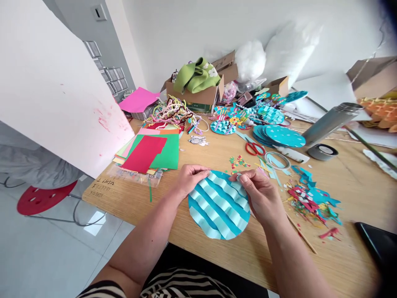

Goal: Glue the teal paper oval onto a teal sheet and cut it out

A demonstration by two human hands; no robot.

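Note:
A round blue paper disc [214,209] is held in front of me over the table, with wavy pale-blue paper strips [218,198] standing across it in slanted rows. My left hand [192,179] is closed on the disc's upper left edge, thumb on top. At the upper right edge, my right hand [259,188] pinches the end of a short pale-blue strip between thumb and fingers. Part of that strip is hidden behind the fingertips. Beyond the disc lie small red, yellow and green paper bits [238,162].
Red-handled scissors [255,148], a tape roll [277,160], a white glue bottle [291,154] and stacked blue discs [281,135] lie behind my right hand. Coloured paper sheets [145,151] are at left. Paper scraps [313,196], a thin stick [300,234] and a steel flask [331,124] are at right.

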